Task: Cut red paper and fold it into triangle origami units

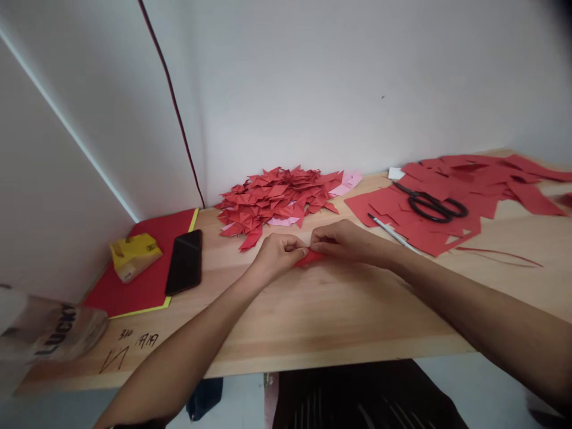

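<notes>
Between my two hands, just above the wooden table (286, 322), is a small piece of red paper (311, 258). My left hand (280, 252) pinches its left end between thumb and forefinger. On the other side, my right hand (336, 239) grips its upper edge with the fingertips, close to the left thumb. The fingers cover much of the paper, so its folds are hard to make out. Right behind my hands lies a heap of folded red paper pieces (277, 199), with a few pink ones among them.
Black-handled scissors (431, 205) rest on red paper sheets (469, 179) at the right, beside a white pen (393, 234). Toward the left are a black phone (185, 262), a yellow packet (135, 256) on a red folder (111, 298), and a clear LUCKY container (67, 330).
</notes>
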The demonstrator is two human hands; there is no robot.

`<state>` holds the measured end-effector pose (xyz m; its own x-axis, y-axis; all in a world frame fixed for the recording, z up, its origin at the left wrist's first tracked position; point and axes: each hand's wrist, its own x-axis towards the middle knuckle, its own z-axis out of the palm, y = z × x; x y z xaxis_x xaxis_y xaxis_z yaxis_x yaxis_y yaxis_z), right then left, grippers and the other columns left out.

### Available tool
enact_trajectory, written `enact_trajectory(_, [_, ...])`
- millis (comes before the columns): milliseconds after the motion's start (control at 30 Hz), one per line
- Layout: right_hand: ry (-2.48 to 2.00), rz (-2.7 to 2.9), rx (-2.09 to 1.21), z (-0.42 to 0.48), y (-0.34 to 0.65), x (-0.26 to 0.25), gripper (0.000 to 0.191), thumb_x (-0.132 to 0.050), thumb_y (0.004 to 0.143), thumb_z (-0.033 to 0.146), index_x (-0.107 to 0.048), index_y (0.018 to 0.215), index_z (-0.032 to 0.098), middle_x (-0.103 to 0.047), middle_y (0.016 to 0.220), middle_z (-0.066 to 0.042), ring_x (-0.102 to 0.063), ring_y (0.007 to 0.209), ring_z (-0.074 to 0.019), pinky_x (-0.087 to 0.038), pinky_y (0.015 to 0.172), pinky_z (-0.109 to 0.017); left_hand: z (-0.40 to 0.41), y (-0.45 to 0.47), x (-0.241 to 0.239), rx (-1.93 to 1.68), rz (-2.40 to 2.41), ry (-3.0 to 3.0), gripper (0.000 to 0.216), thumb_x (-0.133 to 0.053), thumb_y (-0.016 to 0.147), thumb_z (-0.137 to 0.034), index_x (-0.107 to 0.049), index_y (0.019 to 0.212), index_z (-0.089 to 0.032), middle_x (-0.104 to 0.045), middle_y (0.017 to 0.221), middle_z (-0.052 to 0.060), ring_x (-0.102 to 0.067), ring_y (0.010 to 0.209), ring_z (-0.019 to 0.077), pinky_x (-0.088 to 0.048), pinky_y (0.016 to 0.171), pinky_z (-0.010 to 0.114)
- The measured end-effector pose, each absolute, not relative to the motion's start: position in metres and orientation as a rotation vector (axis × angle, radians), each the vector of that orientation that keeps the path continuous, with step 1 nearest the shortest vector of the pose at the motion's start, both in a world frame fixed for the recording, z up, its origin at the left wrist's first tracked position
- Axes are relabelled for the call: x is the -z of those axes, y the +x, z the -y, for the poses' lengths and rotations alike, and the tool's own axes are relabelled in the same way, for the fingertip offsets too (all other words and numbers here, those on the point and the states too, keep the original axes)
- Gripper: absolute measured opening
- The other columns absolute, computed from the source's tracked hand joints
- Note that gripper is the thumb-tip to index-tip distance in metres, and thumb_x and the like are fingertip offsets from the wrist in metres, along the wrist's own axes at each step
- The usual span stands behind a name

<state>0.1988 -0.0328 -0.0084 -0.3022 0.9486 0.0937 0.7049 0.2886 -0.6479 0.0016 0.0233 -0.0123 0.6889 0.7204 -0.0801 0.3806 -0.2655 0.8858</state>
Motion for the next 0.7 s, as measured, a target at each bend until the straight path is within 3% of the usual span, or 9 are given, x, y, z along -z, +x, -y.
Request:
enact_trajectory(100, [-1.441,2.157,-0.695,0.035,0.199,0.005,0.019,-0.044,0.083,0.019,-0.052,0.065,0.018,-0.051,0.063,0.003,-0.045,0.061,-0.0107,-0.031,0.058,-0.022,-0.021,0.003,0.011,-0.384,-0.917,2.165,0.020,-0.056,0.079,-0.026,-0.070,0.073,-0.014,-0.061,0.062,0.000,-0.051,0.058,0.0109,-0.036,0.055,0.022])
enact_trajectory(200, [-1.447,2.219,-0.653,0.035,0.198,0.004,0.019,-0.044,0.084,0.015,-0.053,0.067,0.017,-0.051,0.064,0.003,-0.045,0.061,-0.0109,-0.031,0.059,-0.023,-0.013,0.003,0.009,-0.410,-0.949,2.505,0.016,-0.054,0.082,-0.020,-0.069,0.079,-0.015,-0.066,0.075,0.003,-0.057,0.074,0.0162,-0.043,0.069,0.027])
enact_trajectory(300, [-1.472,2.263,-0.551,0.034,0.195,0.007,0.019,-0.046,0.086,0.016,-0.057,0.070,0.016,-0.058,0.070,0.000,-0.049,0.064,-0.0123,-0.033,0.062,-0.023,-0.001,0.001,0.011,-0.438,-0.902,2.835,0.022,-0.050,0.089,-0.022,-0.067,0.102,-0.014,-0.067,0.109,0.010,-0.057,0.105,0.0242,-0.045,0.091,0.038])
enact_trajectory(433, [-1.541,2.289,-0.392,0.034,0.191,0.013,0.020,-0.045,0.091,0.020,-0.059,0.077,0.015,-0.063,0.081,-0.006,-0.053,0.069,-0.0144,-0.034,0.065,-0.025,0.016,-0.006,0.020,-0.205,-0.896,3.012,0.055,-0.048,0.094,-0.034,-0.042,0.140,-0.006,-0.040,0.149,0.018,-0.035,0.139,0.0306,-0.031,0.113,0.047])
enact_trajectory(533, [-1.597,2.327,-0.300,0.037,0.186,0.015,0.024,-0.041,0.095,0.024,-0.059,0.081,0.015,-0.065,0.086,-0.008,-0.056,0.073,-0.0167,-0.035,0.069,-0.028,0.028,-0.009,0.025,-0.062,-0.908,3.030,0.067,-0.042,0.095,-0.045,-0.030,0.146,-0.002,-0.024,0.156,0.019,-0.023,0.145,0.0306,-0.024,0.117,0.050])
enact_trajectory(700, [-1.679,2.379,-0.191,0.039,0.183,0.013,0.023,-0.041,0.095,0.024,-0.060,0.086,0.015,-0.066,0.091,-0.010,-0.059,0.083,-0.0215,-0.035,0.073,-0.032,0.037,-0.005,0.024,-0.001,-0.922,3.016,0.074,-0.039,0.095,-0.052,-0.027,0.147,-0.002,-0.023,0.155,0.021,-0.020,0.146,0.0299,-0.020,0.119,0.050])
